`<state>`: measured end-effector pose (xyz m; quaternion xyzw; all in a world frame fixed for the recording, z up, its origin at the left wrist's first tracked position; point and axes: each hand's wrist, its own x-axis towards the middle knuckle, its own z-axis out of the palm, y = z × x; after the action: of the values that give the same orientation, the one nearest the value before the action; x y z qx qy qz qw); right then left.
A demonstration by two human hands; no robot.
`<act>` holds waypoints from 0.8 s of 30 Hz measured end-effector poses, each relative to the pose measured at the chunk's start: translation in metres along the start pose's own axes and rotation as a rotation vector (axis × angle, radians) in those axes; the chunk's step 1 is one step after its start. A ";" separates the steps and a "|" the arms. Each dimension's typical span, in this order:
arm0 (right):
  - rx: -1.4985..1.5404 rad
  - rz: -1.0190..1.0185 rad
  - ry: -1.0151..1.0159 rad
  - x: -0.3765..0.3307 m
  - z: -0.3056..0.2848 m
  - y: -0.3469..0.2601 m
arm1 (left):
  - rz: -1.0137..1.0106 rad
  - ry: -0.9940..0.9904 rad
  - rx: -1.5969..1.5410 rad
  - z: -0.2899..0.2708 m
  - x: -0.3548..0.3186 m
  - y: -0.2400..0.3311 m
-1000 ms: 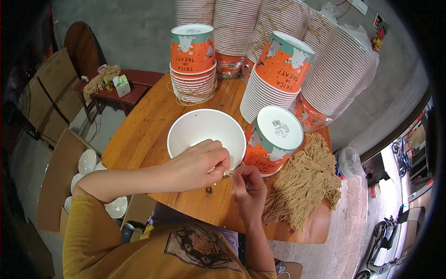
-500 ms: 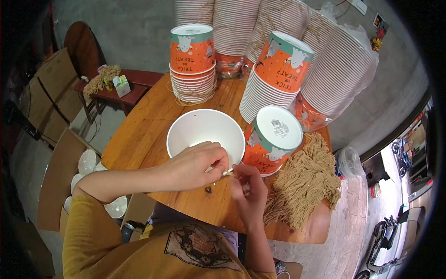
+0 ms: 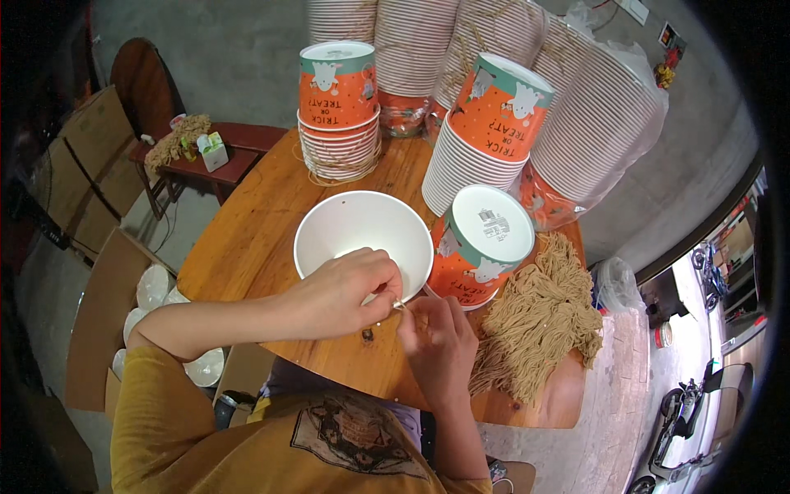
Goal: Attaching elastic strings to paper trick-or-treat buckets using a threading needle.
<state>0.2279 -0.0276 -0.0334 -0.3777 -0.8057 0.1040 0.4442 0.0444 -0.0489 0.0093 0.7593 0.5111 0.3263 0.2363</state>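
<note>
Two hands pinching one strand at the bowl's rim
Left hand (image 3: 346, 290) and right hand (image 3: 438, 336) grip a thin string (image 3: 401, 305) beside the white paper bowl (image 3: 329, 235).

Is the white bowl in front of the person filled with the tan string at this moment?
No, the white bowl shows a bare white inside, while the tan string lies in a heap on the wooden table to its right.

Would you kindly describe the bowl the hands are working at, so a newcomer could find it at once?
On the round wooden table, look just beyond the left hand and right hand. The white paper bowl stands there open side up, alone; its neighbours are orange printed, upside down and mostly stacked.
</note>
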 end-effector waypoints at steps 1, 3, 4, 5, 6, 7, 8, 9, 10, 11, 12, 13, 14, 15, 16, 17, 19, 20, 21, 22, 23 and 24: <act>0.006 0.010 -0.019 -0.001 -0.001 0.001 | 0.027 0.010 0.027 0.000 0.000 -0.001; 0.013 0.018 -0.038 -0.004 -0.002 0.001 | 0.054 0.021 0.054 0.001 -0.001 -0.003; 0.043 0.064 -0.070 -0.006 -0.002 0.002 | 0.068 0.036 0.076 0.002 -0.002 -0.004; 0.073 0.109 -0.101 -0.008 -0.002 0.002 | 0.082 0.052 0.097 0.003 -0.002 -0.005; 0.072 0.107 -0.102 -0.009 -0.001 0.002 | 0.082 0.054 0.097 0.002 -0.002 -0.005; 0.092 0.147 -0.121 -0.011 -0.001 0.003 | 0.086 0.067 0.102 0.003 -0.002 -0.004; 0.112 0.186 -0.140 -0.013 0.001 0.004 | 0.089 0.080 0.107 0.003 -0.001 -0.004; 0.113 0.189 -0.142 -0.015 0.003 0.005 | 0.088 0.078 0.106 0.003 -0.001 -0.005; 0.137 0.228 -0.158 -0.017 0.007 0.005 | 0.086 0.077 0.145 0.001 -0.002 -0.006; 0.160 0.267 -0.175 -0.018 0.008 0.005 | 0.084 0.077 0.185 0.000 -0.002 -0.006; 0.159 0.267 -0.176 -0.019 0.008 0.004 | 0.084 0.077 0.184 0.001 -0.003 -0.007; 0.180 0.304 -0.208 -0.018 0.007 0.003 | 0.108 0.098 0.185 0.002 -0.003 -0.008; 0.201 0.340 -0.240 -0.017 0.007 0.002 | 0.132 0.119 0.185 0.002 -0.003 -0.009; 0.201 0.338 -0.241 -0.016 0.005 0.002 | 0.131 0.122 0.186 0.001 -0.003 -0.011; 0.299 0.345 -0.265 -0.015 0.002 0.004 | 0.090 0.118 0.152 -0.001 -0.004 -0.013; 0.397 0.352 -0.289 -0.013 -0.002 0.007 | 0.050 0.114 0.119 -0.003 -0.005 -0.014; 0.326 0.267 -0.289 -0.005 -0.017 0.008 | 0.006 0.047 0.087 -0.014 -0.010 -0.004; 0.257 0.178 -0.292 -0.001 -0.026 0.007 | -0.041 -0.017 0.057 -0.018 -0.014 -0.001; 0.212 0.170 -0.306 0.005 -0.034 0.005 | 0.002 -0.048 0.117 -0.021 -0.018 -0.005; 0.209 0.170 -0.308 0.010 -0.040 0.006 | 0.050 -0.078 0.176 -0.023 -0.022 -0.007; 0.177 0.117 -0.319 0.014 -0.045 0.007 | 0.100 -0.095 0.234 -0.025 -0.027 -0.008; 0.145 0.063 -0.331 0.019 -0.047 0.006 | 0.206 -0.051 0.294 -0.024 -0.032 -0.014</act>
<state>0.2625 -0.0181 0.0035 -0.3474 -0.8460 0.2364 0.3281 0.0096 -0.0725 0.0079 0.8421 0.4666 0.2510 0.1009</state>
